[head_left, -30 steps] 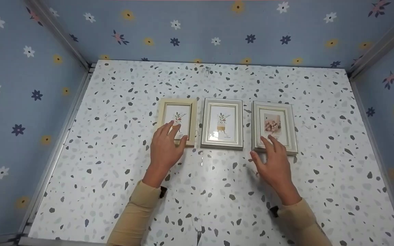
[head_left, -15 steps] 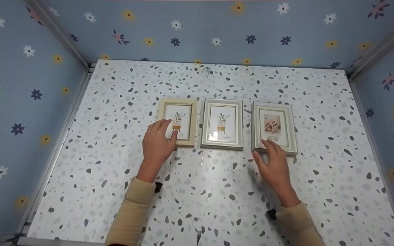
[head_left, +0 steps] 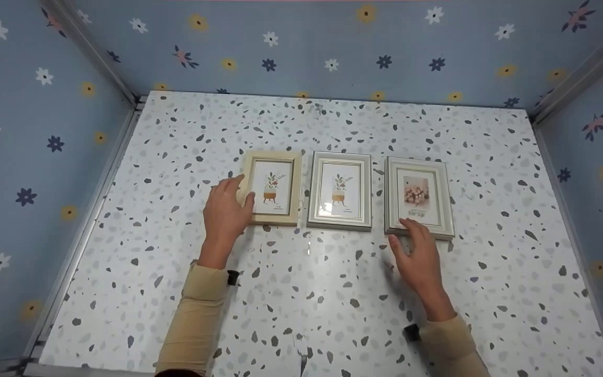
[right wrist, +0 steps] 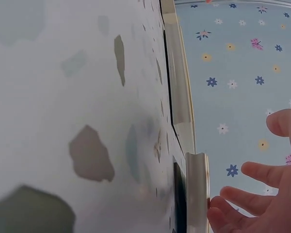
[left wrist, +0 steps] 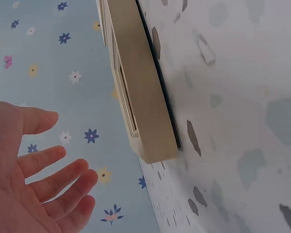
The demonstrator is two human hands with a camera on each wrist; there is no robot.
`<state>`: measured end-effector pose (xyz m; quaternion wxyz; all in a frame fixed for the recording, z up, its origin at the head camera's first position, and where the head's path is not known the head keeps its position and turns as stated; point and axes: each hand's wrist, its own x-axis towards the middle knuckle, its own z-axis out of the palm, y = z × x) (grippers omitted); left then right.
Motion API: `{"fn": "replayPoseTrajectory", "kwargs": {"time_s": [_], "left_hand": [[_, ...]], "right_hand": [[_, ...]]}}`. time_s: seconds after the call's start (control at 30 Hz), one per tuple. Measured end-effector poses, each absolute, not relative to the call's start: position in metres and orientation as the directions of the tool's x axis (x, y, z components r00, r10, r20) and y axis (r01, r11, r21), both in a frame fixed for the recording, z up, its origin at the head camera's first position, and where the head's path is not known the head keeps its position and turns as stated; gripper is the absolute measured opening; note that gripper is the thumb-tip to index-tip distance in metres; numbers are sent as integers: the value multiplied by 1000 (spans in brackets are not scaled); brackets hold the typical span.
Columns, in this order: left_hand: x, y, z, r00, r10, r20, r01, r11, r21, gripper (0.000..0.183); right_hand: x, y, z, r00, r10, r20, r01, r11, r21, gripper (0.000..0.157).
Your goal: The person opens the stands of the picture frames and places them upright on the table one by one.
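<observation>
The table top (head_left: pixel 333 293) is white with grey and dark grey terrazzo-style speckles all over. The walls (head_left: pixel 301 47) around it are a soft blue with a scattered flower print: white, navy, mustard yellow and a few pinkish ones. The left picture frame (head_left: pixel 271 187) is a pale cream wood colour with a white mat and a little green plant in an orange pot. The middle picture frame (head_left: pixel 341 190) is silvery white with a similar plant print. The right picture frame (head_left: pixel 419 196) is silvery grey-white with a pinkish beige flower photo. Both sleeves (head_left: pixel 197 319) are tan beige.
</observation>
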<state>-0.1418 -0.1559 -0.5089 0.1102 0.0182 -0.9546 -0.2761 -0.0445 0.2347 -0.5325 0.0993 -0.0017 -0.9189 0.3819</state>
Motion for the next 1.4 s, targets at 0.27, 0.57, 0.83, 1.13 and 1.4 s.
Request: {"fn": "replayPoseTrajectory", "kwargs": {"time_s": [0.27, 0.57, 0.83, 1.13, 1.4], "left_hand": [[-155, -167, -508, -986, -118, 119, -29, 819, 574, 50], [-167, -182, -513, -994, -94, 51, -45, 799, 599, 53], [-178, -188, -524, -996, -84, -31, -84, 763, 641, 55], [-188, -194, -531, -991, -59, -116, -125, 675, 727, 60], [-202, -194, -538, -976, -75, -203, -206, 614, 762, 61]], "right_hand": [[-41, 234, -534, -975, 80, 208, -102, 671, -735, 46], [-37, 231, -535, -980, 88, 177, -85, 620, -780, 47], [-34, 227, -536, -987, 85, 133, -60, 577, -815, 44], [-32, 221, -537, -993, 71, 91, -37, 552, -833, 43], [-31, 221, -537, -993, 79, 83, -29, 526, -850, 41]]}}
